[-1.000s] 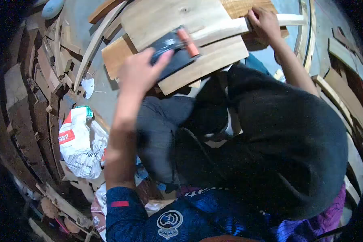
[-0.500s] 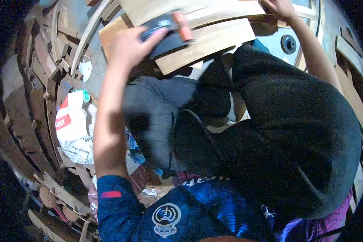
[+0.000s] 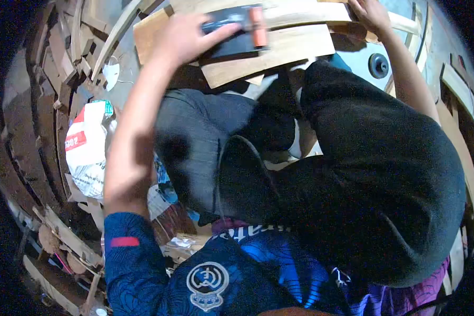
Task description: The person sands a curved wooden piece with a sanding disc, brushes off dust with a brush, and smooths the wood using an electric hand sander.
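My left hand (image 3: 187, 39) is closed around a flat black tool (image 3: 231, 42) with an orange cylindrical bar across its right end. Some blur softens the tool, and its exact kind does not show. It lies on pale wooden boards (image 3: 279, 50) in front of my knees. At the right end of a long wooden piece (image 3: 295, 15), my right hand (image 3: 373, 18) has its fingers around the wood, partly cut off by the top of the view.
A round black disc (image 3: 378, 66) lies on the floor to the right. Left of my arm are a white and red printed bag (image 3: 84, 150) and a white mask (image 3: 111, 73). Stacked wood offcuts (image 3: 29, 121) line the left side. My bent legs fill the middle.
My left hand and the black tool have moved to the right and slightly up along the boards. The right hand stays at the wood's end. The whole view has shifted slightly.
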`<state>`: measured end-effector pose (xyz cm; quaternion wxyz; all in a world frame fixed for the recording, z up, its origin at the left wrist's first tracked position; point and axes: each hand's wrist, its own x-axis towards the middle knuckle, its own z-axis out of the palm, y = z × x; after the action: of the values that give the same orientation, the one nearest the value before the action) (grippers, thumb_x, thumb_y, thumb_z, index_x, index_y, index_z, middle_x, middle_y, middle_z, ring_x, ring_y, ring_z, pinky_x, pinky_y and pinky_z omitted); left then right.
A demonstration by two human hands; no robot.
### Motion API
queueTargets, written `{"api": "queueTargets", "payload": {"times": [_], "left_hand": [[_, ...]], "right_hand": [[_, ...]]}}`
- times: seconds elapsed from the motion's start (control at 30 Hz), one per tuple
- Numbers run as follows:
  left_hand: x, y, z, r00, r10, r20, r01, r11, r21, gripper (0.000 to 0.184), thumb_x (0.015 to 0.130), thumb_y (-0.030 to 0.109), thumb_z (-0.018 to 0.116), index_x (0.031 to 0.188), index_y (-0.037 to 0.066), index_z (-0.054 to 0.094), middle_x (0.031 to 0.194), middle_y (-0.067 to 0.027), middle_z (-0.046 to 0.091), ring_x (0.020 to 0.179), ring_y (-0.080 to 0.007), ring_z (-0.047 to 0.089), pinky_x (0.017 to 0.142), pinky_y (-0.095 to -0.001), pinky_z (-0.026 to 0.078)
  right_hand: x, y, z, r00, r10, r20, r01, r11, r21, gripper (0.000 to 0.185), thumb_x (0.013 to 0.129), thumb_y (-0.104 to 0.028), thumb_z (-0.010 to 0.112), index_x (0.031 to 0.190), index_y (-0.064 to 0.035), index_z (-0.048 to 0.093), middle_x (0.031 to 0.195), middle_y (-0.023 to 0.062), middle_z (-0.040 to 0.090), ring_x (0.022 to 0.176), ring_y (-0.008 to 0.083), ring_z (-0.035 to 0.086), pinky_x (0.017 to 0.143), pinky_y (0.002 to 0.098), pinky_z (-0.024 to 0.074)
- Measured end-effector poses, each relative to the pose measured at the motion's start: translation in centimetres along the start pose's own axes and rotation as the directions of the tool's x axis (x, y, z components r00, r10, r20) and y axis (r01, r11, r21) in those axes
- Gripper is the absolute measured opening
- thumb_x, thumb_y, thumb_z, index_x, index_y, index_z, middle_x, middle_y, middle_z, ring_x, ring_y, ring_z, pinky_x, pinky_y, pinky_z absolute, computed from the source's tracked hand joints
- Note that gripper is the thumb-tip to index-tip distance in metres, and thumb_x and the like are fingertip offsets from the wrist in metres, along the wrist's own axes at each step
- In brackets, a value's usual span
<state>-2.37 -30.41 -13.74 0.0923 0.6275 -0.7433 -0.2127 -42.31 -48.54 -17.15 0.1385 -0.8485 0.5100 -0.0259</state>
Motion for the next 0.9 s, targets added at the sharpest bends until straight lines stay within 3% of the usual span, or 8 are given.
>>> {"api": "queueTargets", "payload": {"times": [0.17, 0.27, 0.3, 0.37, 0.43, 0.5, 0.73, 0.9], "left_hand": [[-6.7, -5.1, -3.6, 0.984, -0.179, 0.002, 0.178, 0.982, 0.062, 0.056, 0.092, 0.064, 0.063, 0.098, 0.011, 0.081, 0.082, -0.0156, 0.076, 0.078, -0.0311, 0.076, 0.069, -0.0403, 0.058], [-1.1, 0.6, -0.9, 0.955, 0.157, -0.251, -0.157, 0.987, 0.018, 0.062, 0.091, 0.069, 0.061, 0.102, 0.010, 0.080, 0.085, -0.0197, 0.075, 0.078, -0.0336, 0.074, 0.072, -0.0413, 0.058], [1.1, 3.9, -1.6, 0.970, -0.175, 0.169, 0.185, 0.982, -0.040, 0.071, 0.090, 0.073, 0.053, 0.087, 0.006, 0.078, 0.085, -0.0206, 0.075, 0.082, -0.0384, 0.073, 0.073, -0.0470, 0.058], [4.1, 7.1, 0.8, 0.991, -0.047, 0.128, 0.045, 0.999, 0.022, 0.072, 0.090, 0.074, 0.052, 0.088, 0.007, 0.078, 0.090, -0.0207, 0.075, 0.084, -0.0387, 0.073, 0.074, -0.0476, 0.058], [4.5, 7.4, 1.2, 0.997, -0.028, 0.078, 0.027, 1.000, 0.014, 0.073, 0.089, 0.075, 0.052, 0.087, 0.007, 0.078, 0.090, -0.0210, 0.075, 0.085, -0.0394, 0.073, 0.075, -0.0468, 0.058], [3.0, 5.9, 0.0, 0.988, -0.060, 0.139, 0.059, 0.998, 0.015, 0.073, 0.089, 0.074, 0.053, 0.083, 0.005, 0.076, 0.085, -0.0214, 0.074, 0.084, -0.0404, 0.072, 0.075, -0.0473, 0.058], [-7.0, -8.5, -3.7, 0.979, -0.202, -0.013, 0.203, 0.973, 0.113, 0.056, 0.097, 0.057, 0.062, 0.110, 0.004, 0.078, 0.092, -0.0225, 0.075, 0.091, -0.0320, 0.076, 0.083, -0.0398, 0.056], [4.2, 4.8, 0.4, 0.999, -0.030, 0.013, 0.030, 0.999, 0.024, 0.070, 0.089, 0.070, 0.057, 0.086, 0.003, 0.077, 0.085, -0.0235, 0.073, 0.081, -0.0421, 0.072, 0.075, -0.0473, 0.058]], "right_hand": [[-0.1, -0.9, 0.5, 0.999, 0.016, -0.049, -0.015, 1.000, 0.023, 0.046, 0.091, -0.038, 0.050, 0.062, -0.0092, 0.071, 0.064, 0.0175, 0.066, 0.067, 0.0393, 0.066, 0.066, 0.0488, 0.0522], [-0.6, -1.7, 0.6, 1.000, 0.011, -0.009, -0.010, 0.995, 0.096, 0.049, 0.092, -0.036, 0.048, 0.057, -0.0100, 0.070, 0.060, 0.0147, 0.066, 0.060, 0.0359, 0.066, 0.064, 0.0477, 0.0521], [-0.8, -1.8, 0.9, 1.000, 0.005, -0.021, -0.003, 0.997, 0.073, 0.049, 0.092, -0.036, 0.047, 0.056, -0.0118, 0.071, 0.059, 0.0141, 0.066, 0.060, 0.0344, 0.065, 0.063, 0.0475, 0.0518], [-1.0, 0.0, 2.1, 0.992, -0.104, -0.064, 0.097, 0.989, -0.109, 0.041, 0.091, -0.033, 0.049, 0.060, -0.0119, 0.065, 0.064, 0.0147, 0.065, 0.064, 0.0397, 0.063, 0.062, 0.0506, 0.0492], [-0.4, 2.3, 5.5, 0.786, -0.427, -0.447, 0.584, 0.751, 0.309, 0.036, 0.092, -0.030, 0.049, 0.064, -0.0083, 0.060, 0.070, 0.0198, 0.065, 0.067, 0.0447, 0.061, 0.063, 0.0539, 0.0474], [-0.8, 2.4, 4.3, 0.997, 0.046, -0.059, -0.054, 0.988, -0.143, 0.037, 0.092, -0.031, 0.050, 0.067, -0.0062, 0.062, 0.074, 0.0225, 0.066, 0.070, 0.0460, 0.062, 0.066, 0.0552, 0.0476], [-1.0, -1.1, 2.0, 0.995, 0.029, -0.099, -0.040, 0.994, -0.105, 0.047, 0.092, -0.041, 0.047, 0.068, -0.0085, 0.070, 0.075, 0.0230, 0.068, 0.074, 0.0452, 0.066, 0.070, 0.0535, 0.0504], [-0.1, -2.1, 0.2, 0.999, 0.038, 0.021, -0.038, 0.999, -0.003, 0.043, 0.094, -0.040, 0.048, 0.076, -0.0072, 0.070, 0.080, 0.0234, 0.069, 0.078, 0.0453, 0.066, 0.072, 0.0537, 0.0509]]}}
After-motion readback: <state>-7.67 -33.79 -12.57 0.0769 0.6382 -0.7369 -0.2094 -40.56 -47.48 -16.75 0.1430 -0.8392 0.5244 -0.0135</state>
